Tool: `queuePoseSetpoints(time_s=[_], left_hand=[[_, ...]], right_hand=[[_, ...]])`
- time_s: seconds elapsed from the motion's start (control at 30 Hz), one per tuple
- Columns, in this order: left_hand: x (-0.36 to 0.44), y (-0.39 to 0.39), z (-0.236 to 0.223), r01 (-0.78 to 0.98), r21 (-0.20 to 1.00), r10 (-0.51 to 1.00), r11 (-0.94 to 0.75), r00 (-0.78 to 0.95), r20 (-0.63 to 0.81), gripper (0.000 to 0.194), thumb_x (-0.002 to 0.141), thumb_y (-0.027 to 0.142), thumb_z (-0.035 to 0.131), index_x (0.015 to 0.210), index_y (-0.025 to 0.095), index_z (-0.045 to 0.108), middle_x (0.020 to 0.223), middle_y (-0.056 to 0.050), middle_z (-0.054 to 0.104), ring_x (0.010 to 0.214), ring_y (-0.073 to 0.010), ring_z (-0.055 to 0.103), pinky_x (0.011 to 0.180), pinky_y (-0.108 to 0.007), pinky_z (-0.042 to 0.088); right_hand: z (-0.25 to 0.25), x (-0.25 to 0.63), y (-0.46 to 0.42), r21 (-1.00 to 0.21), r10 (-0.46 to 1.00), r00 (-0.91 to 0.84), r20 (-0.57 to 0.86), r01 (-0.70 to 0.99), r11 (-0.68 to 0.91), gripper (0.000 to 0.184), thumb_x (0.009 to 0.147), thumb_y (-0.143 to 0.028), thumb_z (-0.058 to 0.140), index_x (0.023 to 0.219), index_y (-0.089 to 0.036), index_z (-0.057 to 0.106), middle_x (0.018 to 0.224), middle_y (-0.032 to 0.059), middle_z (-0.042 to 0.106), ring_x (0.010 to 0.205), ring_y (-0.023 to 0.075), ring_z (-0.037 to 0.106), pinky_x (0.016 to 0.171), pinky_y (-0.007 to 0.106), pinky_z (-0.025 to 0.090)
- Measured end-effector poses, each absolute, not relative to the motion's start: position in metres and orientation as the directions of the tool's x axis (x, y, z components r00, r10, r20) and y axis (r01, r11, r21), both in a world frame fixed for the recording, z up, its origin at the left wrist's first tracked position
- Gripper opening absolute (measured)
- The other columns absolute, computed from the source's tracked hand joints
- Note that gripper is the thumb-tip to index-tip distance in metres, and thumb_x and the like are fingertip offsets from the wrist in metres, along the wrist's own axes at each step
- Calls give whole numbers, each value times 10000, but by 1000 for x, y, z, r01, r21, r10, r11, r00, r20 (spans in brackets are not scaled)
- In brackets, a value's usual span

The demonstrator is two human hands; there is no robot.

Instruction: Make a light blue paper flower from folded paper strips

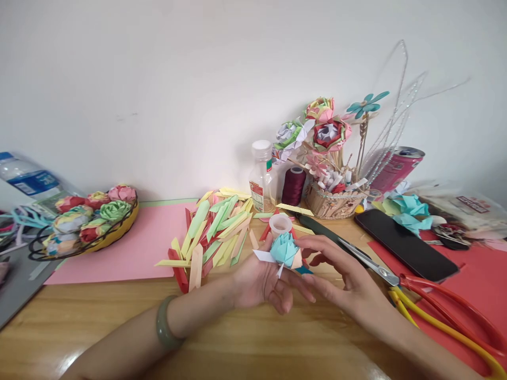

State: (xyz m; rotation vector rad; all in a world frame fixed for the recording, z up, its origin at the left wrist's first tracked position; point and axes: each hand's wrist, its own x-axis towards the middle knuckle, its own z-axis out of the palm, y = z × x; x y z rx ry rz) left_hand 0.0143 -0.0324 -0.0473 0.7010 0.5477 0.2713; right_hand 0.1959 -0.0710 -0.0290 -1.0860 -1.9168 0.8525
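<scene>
A folded paper flower (285,249) with a light-blue centre and white, peach and darker blue outer pieces is held up between my hands, above the front of the table. My left hand (263,282) supports it from the left and below, its fingers curled beneath. From the right, the thumb and fingers of my right hand (340,274) close around its peach and blue side. A small white plastic cup (280,224) stands just behind the flower. Left of my hands lies a pile of folded paper strips (216,232) in green, yellow, peach and red.
At left, a basket (132,224) holds several paper flowers on pink paper (158,237). Behind are a bottle (262,179), a thread spool (293,186) and a flower planter (336,203). Scissors (396,279), a phone (404,243) and red paper (475,285) lie at right.
</scene>
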Motion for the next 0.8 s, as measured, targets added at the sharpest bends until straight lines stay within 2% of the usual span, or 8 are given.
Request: queuePoseSetpoints(time_s=[0.1, 0.17, 0.27, 0.33, 0.47, 0.6, 0.7, 0.8], left_hand=[[17, -35, -48, -4, 710, 424, 704, 805, -416, 823, 723, 767, 132, 767, 100, 611, 640, -97, 626, 417, -116, 540, 393, -222, 415], [18, -38, -48, -35, 780, 528, 625, 754, -389, 783, 725, 765, 169, 830, 119, 597, 588, -54, 581, 451, -121, 541, 423, -232, 436], [18, -42, -45, -119, 895, 752, 429, 597, -281, 622, 729, 708, 375, 984, 163, 534, 733, -41, 591, 565, -128, 561, 500, -266, 482], [18, -42, -43, -148, 918, 816, 367, 526, -241, 577, 700, 640, 522, 1055, 189, 468, 844, -45, 588, 607, -132, 566, 516, -280, 487], [15, -35, -42, -148, 924, 831, 353, 504, -237, 588, 584, 530, 708, 987, 173, 471, 799, -17, 571, 630, -127, 560, 563, -261, 452], [12, -31, -42, 111, 975, 826, 194, 518, -224, 571, 530, 444, 767, 986, 166, 562, 826, -22, 579, 611, -87, 480, 570, -226, 379], [13, -35, -39, 184, 982, 802, 37, 581, -139, 467, 541, 345, 777, 947, 170, 627, 922, -34, 588, 659, -91, 469, 606, -226, 374], [15, -40, -37, 173, 984, 789, 49, 597, -144, 423, 576, 307, 754, 945, 154, 615, 874, -32, 615, 708, -119, 514, 654, -243, 400]], right_hand=[[-29, 194, -69, -816, 904, -325, 279, 417, 402, 292, 820, -306, 550, 1103, -277, 483, 1077, 37, 551, 881, 165, 548, 750, 317, 481], [-28, 192, -69, -802, 903, -323, 283, 437, 408, 230, 816, -277, 549, 1035, -258, 483, 1019, 32, 564, 892, 171, 546, 755, 318, 473], [-26, 191, -69, -776, 891, -341, 300, 456, 435, 125, 809, -193, 507, 918, -237, 464, 981, 32, 565, 908, 177, 544, 776, 329, 459], [-26, 192, -69, -770, 892, -339, 300, 465, 436, 95, 799, -154, 476, 850, -230, 449, 944, 30, 565, 882, 177, 544, 769, 332, 455], [-29, 197, -69, -766, 906, -260, 333, 485, 421, 84, 825, -157, 440, 840, -232, 476, 910, 28, 569, 847, 177, 544, 736, 325, 456], [-30, 200, -70, -672, 859, -190, 475, 552, 494, 156, 848, -226, 477, 995, -259, 514, 994, 59, 566, 926, 212, 538, 755, 359, 459], [-27, 198, -73, -556, 786, -341, 516, 564, 610, 266, 825, -212, 515, 1081, -282, 530, 1044, 69, 561, 998, 228, 523, 801, 378, 458], [-25, 193, -74, -511, 728, -480, 490, 518, 686, 305, 808, -176, 533, 1097, -272, 548, 1038, 68, 590, 971, 215, 544, 787, 364, 474]])
